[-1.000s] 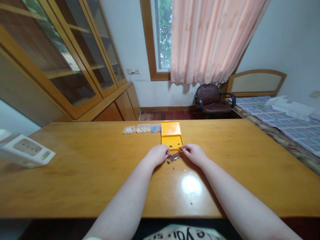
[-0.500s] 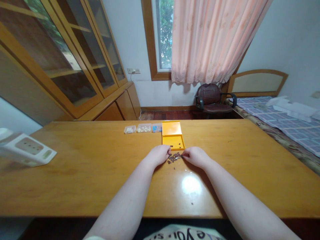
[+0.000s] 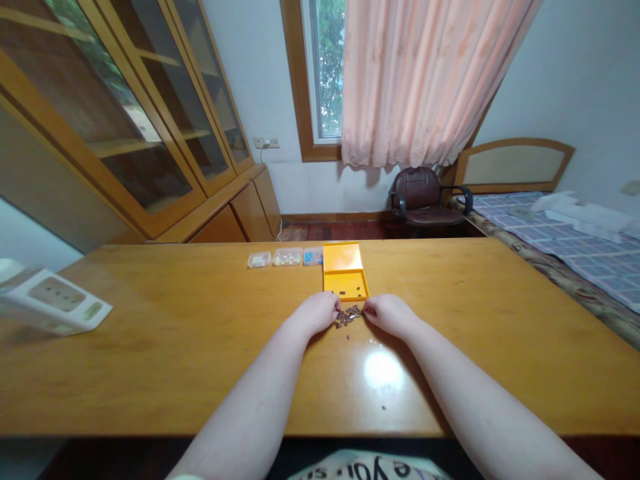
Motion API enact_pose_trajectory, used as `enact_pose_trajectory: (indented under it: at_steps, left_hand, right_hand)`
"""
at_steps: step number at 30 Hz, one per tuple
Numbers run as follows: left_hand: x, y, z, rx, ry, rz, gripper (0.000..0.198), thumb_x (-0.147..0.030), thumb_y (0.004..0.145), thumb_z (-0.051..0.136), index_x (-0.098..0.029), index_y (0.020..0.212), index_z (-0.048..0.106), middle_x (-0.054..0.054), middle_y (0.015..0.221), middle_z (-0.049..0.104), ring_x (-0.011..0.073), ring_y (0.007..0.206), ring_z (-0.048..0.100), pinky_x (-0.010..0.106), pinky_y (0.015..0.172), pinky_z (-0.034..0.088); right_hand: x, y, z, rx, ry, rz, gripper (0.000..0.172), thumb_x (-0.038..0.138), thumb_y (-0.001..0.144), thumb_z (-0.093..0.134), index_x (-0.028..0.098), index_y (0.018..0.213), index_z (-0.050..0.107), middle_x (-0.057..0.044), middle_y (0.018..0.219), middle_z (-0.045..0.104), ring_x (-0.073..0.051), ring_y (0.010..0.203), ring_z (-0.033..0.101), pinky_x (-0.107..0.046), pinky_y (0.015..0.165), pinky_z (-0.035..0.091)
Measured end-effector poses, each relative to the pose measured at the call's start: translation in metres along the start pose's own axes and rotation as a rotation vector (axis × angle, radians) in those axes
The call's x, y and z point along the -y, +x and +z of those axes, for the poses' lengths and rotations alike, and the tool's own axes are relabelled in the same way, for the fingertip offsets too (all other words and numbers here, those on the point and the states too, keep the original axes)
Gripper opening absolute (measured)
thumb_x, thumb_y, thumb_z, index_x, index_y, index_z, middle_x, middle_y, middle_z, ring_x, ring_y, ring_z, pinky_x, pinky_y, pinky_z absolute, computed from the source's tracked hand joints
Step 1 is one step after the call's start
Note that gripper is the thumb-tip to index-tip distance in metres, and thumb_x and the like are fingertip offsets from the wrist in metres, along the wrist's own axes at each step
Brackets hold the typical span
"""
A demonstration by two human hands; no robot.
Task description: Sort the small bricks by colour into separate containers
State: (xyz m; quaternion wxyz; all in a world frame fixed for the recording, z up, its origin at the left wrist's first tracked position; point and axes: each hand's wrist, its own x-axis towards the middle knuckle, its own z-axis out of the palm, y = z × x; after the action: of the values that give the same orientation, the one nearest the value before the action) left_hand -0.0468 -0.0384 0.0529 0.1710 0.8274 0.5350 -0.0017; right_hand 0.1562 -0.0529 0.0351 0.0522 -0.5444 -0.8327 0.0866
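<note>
A small heap of dark brown pieces [image 3: 349, 315] lies on the table between my hands. My left hand [image 3: 323, 311] rests at the heap's left edge, fingers closed in a pinch; what is between the fingertips is hidden. At the right edge of the heap, my right hand [image 3: 384, 311] is also pinched, and anything in it is too small to make out. Just beyond stands an open yellow box [image 3: 327, 279], its lid folded back, with a few dark pieces inside. One loose piece [image 3: 348, 337] lies nearer to me, another close to the front edge.
Clear plastic boxes [image 3: 259, 261] of small parts line up left of the yellow box. A white carton-like object [image 3: 63, 300] stands at the table's left end. Past the wooden table [image 3: 175, 347] are a brown chair [image 3: 420, 193], a bed and a glass-door cabinet.
Both hands stay at the heap, with only a slight shift of the fingers. The view has moved very slightly.
</note>
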Motion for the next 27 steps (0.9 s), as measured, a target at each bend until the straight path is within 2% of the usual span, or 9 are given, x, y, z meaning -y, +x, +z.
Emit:
enact_pose_trajectory:
  at_steps: [5,8,12,16,21,27]
  left_hand:
    - [0.000,-0.001,-0.001,0.006,-0.001,-0.003,0.013,-0.019,0.077,0.054,-0.021,0.083,0.065,0.005,0.086,0.069,0.0180,0.076,0.063,0.025,0.068,0.046]
    - [0.001,0.000,0.000,0.001,-0.007,-0.012,0.012,-0.019,0.077,0.054,-0.020,0.084,0.064,0.005,0.086,0.069,0.0186,0.078,0.063,0.025,0.069,0.046]
    - [0.003,0.001,0.003,-0.008,-0.009,0.015,0.011,-0.021,0.076,0.055,-0.020,0.083,0.063,0.005,0.085,0.068,0.0193,0.078,0.063,0.025,0.067,0.046]
    - [0.003,0.001,0.002,-0.023,-0.010,0.050,0.010,-0.021,0.076,0.054,-0.020,0.081,0.063,0.004,0.085,0.068,0.0185,0.076,0.062,0.025,0.066,0.045]
    - [-0.002,-0.001,-0.002,0.008,-0.019,0.031,0.012,-0.019,0.077,0.052,-0.019,0.083,0.062,0.005,0.086,0.068,0.0176,0.077,0.062,0.024,0.066,0.044]
    - [-0.002,-0.002,-0.004,0.006,-0.031,0.043,0.013,-0.019,0.078,0.052,-0.021,0.087,0.061,0.004,0.087,0.068,0.0175,0.077,0.061,0.024,0.067,0.044]
  right_hand:
    - [-0.003,0.000,0.002,-0.047,0.032,0.009,0.020,0.028,0.083,0.051,0.022,0.081,0.071,-0.006,0.080,0.071,-0.018,0.071,0.063,-0.025,0.063,0.040]
    - [-0.007,0.004,0.007,-0.168,0.117,0.030,0.023,0.033,0.085,0.050,0.022,0.087,0.070,-0.005,0.083,0.071,-0.016,0.074,0.062,-0.024,0.066,0.041]
    - [-0.010,0.014,0.018,-0.317,0.248,0.131,0.027,0.034,0.087,0.048,0.020,0.095,0.069,-0.005,0.083,0.070,-0.015,0.073,0.061,-0.023,0.066,0.042]
    - [-0.010,0.016,0.019,-0.281,0.320,0.130,0.030,0.033,0.087,0.047,0.019,0.106,0.066,-0.005,0.086,0.070,-0.015,0.073,0.061,-0.024,0.066,0.043]
    - [-0.008,0.007,0.012,-0.157,0.345,-0.010,0.027,0.033,0.088,0.046,0.022,0.093,0.070,-0.004,0.087,0.071,-0.015,0.076,0.061,-0.024,0.068,0.042]
    - [-0.005,0.006,0.011,-0.097,0.336,-0.014,0.026,0.032,0.088,0.045,0.023,0.090,0.070,-0.003,0.085,0.070,-0.014,0.071,0.059,-0.023,0.063,0.039]
